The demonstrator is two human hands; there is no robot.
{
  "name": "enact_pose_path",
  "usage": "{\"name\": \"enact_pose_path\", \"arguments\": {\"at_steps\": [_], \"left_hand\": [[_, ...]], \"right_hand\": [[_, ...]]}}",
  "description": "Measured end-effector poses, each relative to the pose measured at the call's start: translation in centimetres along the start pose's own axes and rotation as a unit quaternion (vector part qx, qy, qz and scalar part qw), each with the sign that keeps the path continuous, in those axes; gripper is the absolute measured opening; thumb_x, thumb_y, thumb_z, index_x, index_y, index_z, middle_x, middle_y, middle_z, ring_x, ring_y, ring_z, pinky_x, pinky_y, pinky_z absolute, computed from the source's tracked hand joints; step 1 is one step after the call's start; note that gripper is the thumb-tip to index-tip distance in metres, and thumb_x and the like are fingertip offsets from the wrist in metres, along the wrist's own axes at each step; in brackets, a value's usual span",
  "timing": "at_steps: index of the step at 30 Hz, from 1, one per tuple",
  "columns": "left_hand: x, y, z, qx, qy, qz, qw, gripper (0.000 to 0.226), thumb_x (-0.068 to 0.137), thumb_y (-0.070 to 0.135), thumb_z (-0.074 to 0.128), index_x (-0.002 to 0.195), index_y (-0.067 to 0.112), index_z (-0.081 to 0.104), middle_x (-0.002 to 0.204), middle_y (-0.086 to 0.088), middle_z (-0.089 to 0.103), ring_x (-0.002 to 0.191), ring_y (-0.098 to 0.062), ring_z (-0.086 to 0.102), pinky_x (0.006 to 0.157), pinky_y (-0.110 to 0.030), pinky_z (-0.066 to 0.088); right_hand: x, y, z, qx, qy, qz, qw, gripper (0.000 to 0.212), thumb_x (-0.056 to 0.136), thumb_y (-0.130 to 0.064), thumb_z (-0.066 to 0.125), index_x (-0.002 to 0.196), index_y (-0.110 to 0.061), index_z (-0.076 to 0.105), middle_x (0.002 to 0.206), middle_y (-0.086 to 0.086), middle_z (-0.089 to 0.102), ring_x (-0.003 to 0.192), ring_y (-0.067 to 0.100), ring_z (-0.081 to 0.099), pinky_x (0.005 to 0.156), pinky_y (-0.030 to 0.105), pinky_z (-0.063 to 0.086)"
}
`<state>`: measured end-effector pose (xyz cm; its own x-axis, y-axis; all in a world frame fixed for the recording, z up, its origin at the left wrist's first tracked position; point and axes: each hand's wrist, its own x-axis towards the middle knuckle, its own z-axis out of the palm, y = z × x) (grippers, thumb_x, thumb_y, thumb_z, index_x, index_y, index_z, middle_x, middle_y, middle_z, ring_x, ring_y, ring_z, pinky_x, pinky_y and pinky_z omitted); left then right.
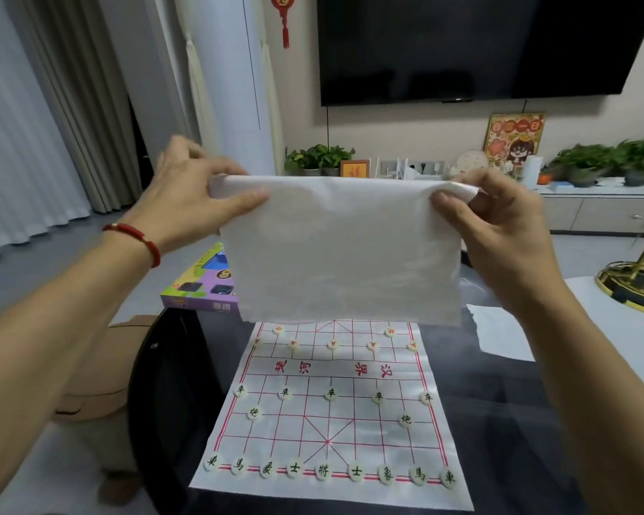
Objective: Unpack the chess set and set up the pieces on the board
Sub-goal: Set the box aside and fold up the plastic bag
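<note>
Held white sheet (344,250) taut above cloth chess board (331,421) on dark tabletop (499,440), left hand (186,202) and right hand (499,232) each pinched shut on a top corner; looked light, limp, crease-prone, best gripped by corners.

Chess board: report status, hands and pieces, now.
Both hands, left hand and right hand, pinch a white sheet aloft. Near-side pieces set on board. Sheet hides far rows.
</note>
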<state>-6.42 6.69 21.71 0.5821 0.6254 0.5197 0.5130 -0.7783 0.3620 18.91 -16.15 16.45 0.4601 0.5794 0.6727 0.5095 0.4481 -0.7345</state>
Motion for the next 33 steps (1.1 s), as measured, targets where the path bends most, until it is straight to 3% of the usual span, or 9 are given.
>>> {"name": "enact_pose_path", "arguments": {"at_steps": [3,7,12,17,21,24,28,31,33], "left_hand": [[-0.2,2.8,-0.5,0.12,-0.025,0.14,0.983,0.078,0.069,0.091,0.051,0.124,0.035,0.061,0.138,0.0,0.05,0.131,-0.022,0.041,0.107,-0.046,0.037],[0.0,6.0,1.4,0.002,-0.216,0.153,0.964,0.036,0.08,0.052,0.077,0.106,0.028,0.07,0.094,0.014,0.072,0.081,0.0,0.065,0.07,-0.019,0.048],[0.7,4.0,0.8,-0.187,-0.277,-0.013,0.942,0.016,0.091,0.023,0.073,0.098,0.009,0.077,0.09,-0.01,0.078,0.078,-0.022,0.076,0.067,-0.035,0.063],[-0.4,0.5,3.0,-0.413,-0.255,-0.221,0.846,0.022,0.091,0.017,0.068,0.106,0.002,0.073,0.111,-0.018,0.074,0.088,-0.026,0.075,0.074,-0.036,0.063],[-1.6,-1.2,5.3,-0.525,-0.217,-0.313,0.761,0.046,0.089,0.017,0.068,0.129,-0.005,0.061,0.128,-0.023,0.066,0.119,-0.037,0.064,0.095,-0.056,0.053],[-2.3,-1.4,5.7,-0.564,-0.202,-0.33,0.73,0.041,0.089,0.014,0.069,0.127,-0.002,0.064,0.124,-0.023,0.068,0.113,-0.038,0.067,0.091,-0.058,0.055],[-3.0,-1.7,6.5,-0.567,-0.169,-0.32,0.74,0.02,0.093,0.012,0.065,0.109,0.001,0.069,0.108,-0.019,0.075,0.086,-0.029,0.076,0.068,-0.043,0.062],[-3.4,-2.4,7.2,-0.573,-0.164,-0.302,0.744,0.023,0.094,0.014,0.064,0.111,0.0,0.07,0.113,-0.019,0.073,0.085,-0.024,0.076,0.071,-0.037,0.063],[-3.7,-3.0,7.5,-0.579,-0.164,-0.288,0.745,0.024,0.095,0.009,0.06,0.114,-0.002,0.068,0.114,-0.019,0.072,0.087,-0.024,0.074,0.078,-0.036,0.063]], "right_hand": [[0.3,-1.2,1.4,0.0,0.008,-0.038,0.999,0.007,0.096,-0.014,0.067,0.092,-0.017,0.061,0.074,-0.015,0.07,0.068,0.003,0.063,0.06,0.023,0.052],[0.3,-1.5,2.6,0.003,0.002,-0.012,1.0,0.015,0.094,-0.012,0.068,0.106,-0.004,0.065,0.073,-0.016,0.072,0.068,0.0,0.067,0.061,0.018,0.052],[0.3,0.5,0.8,0.076,0.032,0.146,0.986,0.043,0.097,-0.045,0.059,0.123,-0.011,0.063,0.11,0.006,0.075,0.1,0.021,0.072,0.095,0.043,0.057],[-2.4,4.0,2.6,0.193,-0.058,0.344,0.917,0.077,0.09,-0.077,0.038,0.141,-0.019,0.049,0.131,0.007,0.066,0.123,0.026,0.062,0.108,0.054,0.044],[-3.8,4.0,6.3,0.24,-0.09,0.406,0.877,0.04,0.088,-0.06,0.06,0.104,-0.024,0.06,0.111,0.011,0.074,0.108,0.031,0.071,0.102,0.053,0.051],[-4.5,4.5,8.0,0.229,-0.108,0.436,0.863,0.048,0.086,-0.046,0.073,0.119,-0.011,0.067,0.112,0.012,0.075,0.106,0.03,0.072,0.098,0.048,0.055],[-4.4,5.2,8.2,0.174,-0.085,0.39,0.9,0.029,0.093,-0.017,0.069,0.118,-0.003,0.066,0.103,0.006,0.075,0.085,0.017,0.073,0.078,0.032,0.059],[-4.2,5.4,7.6,0.126,-0.058,0.357,0.924,0.029,0.093,-0.013,0.069,0.119,-0.003,0.063,0.095,0.005,0.074,0.077,0.016,0.072,0.069,0.029,0.058],[-4.1,5.5,7.1,0.081,-0.044,0.339,0.936,0.027,0.092,-0.012,0.07,0.118,-0.006,0.061,0.093,0.006,0.077,0.079,0.023,0.075,0.07,0.038,0.062]]}}
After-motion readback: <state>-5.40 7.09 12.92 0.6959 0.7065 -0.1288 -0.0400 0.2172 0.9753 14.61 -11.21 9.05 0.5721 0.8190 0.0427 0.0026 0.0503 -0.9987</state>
